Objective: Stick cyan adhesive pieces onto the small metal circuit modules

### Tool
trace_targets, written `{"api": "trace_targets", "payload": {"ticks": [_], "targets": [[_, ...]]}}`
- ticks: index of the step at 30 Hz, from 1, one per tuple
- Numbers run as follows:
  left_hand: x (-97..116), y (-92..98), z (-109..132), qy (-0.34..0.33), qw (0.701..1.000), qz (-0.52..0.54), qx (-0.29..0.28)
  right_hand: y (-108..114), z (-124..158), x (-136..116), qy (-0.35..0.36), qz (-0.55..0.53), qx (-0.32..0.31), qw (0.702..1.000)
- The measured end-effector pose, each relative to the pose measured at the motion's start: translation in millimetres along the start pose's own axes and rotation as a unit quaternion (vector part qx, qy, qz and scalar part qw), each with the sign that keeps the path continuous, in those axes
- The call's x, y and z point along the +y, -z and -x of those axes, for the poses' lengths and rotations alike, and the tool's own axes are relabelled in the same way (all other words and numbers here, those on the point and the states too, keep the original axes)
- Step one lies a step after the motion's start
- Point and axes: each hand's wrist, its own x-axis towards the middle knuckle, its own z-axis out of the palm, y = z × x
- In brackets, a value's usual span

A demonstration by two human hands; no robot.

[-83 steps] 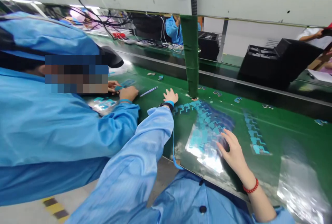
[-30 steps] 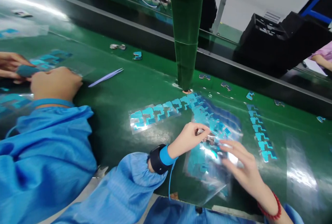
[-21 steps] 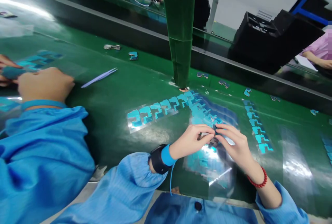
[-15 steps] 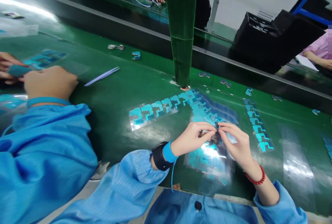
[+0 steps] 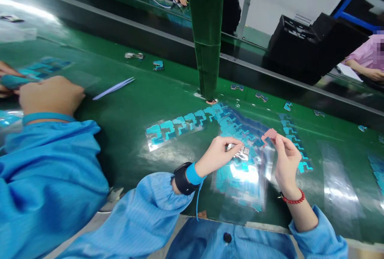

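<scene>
My left hand [image 5: 218, 154] pinches a small silvery metal part [image 5: 240, 151] just above a shiny clear sheet [image 5: 243, 179] covered with blue cut-out stickers. My right hand [image 5: 285, 159] is raised to the right of it, its fingertips closed on a small pinkish sticker [image 5: 269, 134]. A strip of blue stickers [image 5: 174, 126] lies to the left on the green conveyor belt [image 5: 126, 115]. Another strip of blue stickers [image 5: 295, 143] lies to the right.
A co-worker's hand [image 5: 49, 95] and blue sleeve [image 5: 45, 179] fill the left, beside lilac tweezers [image 5: 114, 87]. A green post [image 5: 207, 39] stands mid-belt. Loose small parts [image 5: 158, 65] dot the far belt. Black trays [image 5: 303, 47] sit behind the rail.
My hands met over the sheet, then parted. The right hand has drawn away to the right with a pinkish sticker in its fingertips. The left hand stays on the metal part.
</scene>
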Motion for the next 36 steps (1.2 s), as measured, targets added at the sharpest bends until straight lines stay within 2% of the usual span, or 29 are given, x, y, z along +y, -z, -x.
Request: {"api": "trace_targets", "payload": {"ticks": [3, 7, 9, 12, 14, 16, 18, 19, 22, 24, 26, 28, 33, 35, 36], "targets": [[2, 0.7, 0, 0.008, 1.0, 0.002, 0.01, 3, -6, 1, -0.005, -0.037, 0.031, 0.999], [3, 1.8, -1, 0.026, 0.999, 0.014, 0.034, 19, -14, -7, -0.024, -0.087, 0.018, 0.996], [2, 2.7, -2, 0.033, 0.998, 0.025, 0.048, 29, -14, -13, -0.056, -0.103, -0.05, 0.992], [0, 4.2, -3, 0.039, 0.997, 0.04, 0.061, 38, -4, -22, -0.121, -0.105, -0.227, 0.961], [-1, 4.5, -2, 0.039, 0.996, 0.047, 0.062, 35, 7, -27, -0.145, -0.091, -0.314, 0.934], [1, 3.9, 0, 0.044, 0.996, 0.05, 0.063, 27, 17, -29, -0.174, -0.089, -0.362, 0.912], [4, 2.6, 1, 0.069, 0.994, 0.053, 0.071, 17, 21, -28, -0.213, -0.1, -0.351, 0.907], [6, 1.9, 2, 0.09, 0.992, 0.059, 0.072, 14, 22, -25, -0.222, -0.103, -0.32, 0.915], [10, -0.8, 2, 0.146, 0.983, 0.091, 0.062, 13, 21, -16, -0.212, -0.086, -0.237, 0.944], [11, -2.0, 3, 0.165, 0.979, 0.109, 0.053, 21, 18, -12, -0.198, -0.066, -0.213, 0.955], [11, -1.6, 5, 0.177, 0.976, 0.117, 0.056, 38, 11, -10, -0.179, -0.039, -0.195, 0.964], [10, 0.6, 6, 0.191, 0.971, 0.127, 0.064, 68, -3, -10, -0.15, 0.001, -0.173, 0.973], [12, 7.4, 3, 0.203, 0.956, 0.198, 0.076, 179, -57, -29, -0.019, 0.145, -0.087, 0.985], [12, 8.2, 1, 0.195, 0.95, 0.23, 0.076, 213, -73, -42, 0.054, 0.203, -0.078, 0.975], [11, 7.8, 1, 0.188, 0.948, 0.243, 0.077, 222, -79, -47, 0.098, 0.225, -0.077, 0.966]]}}
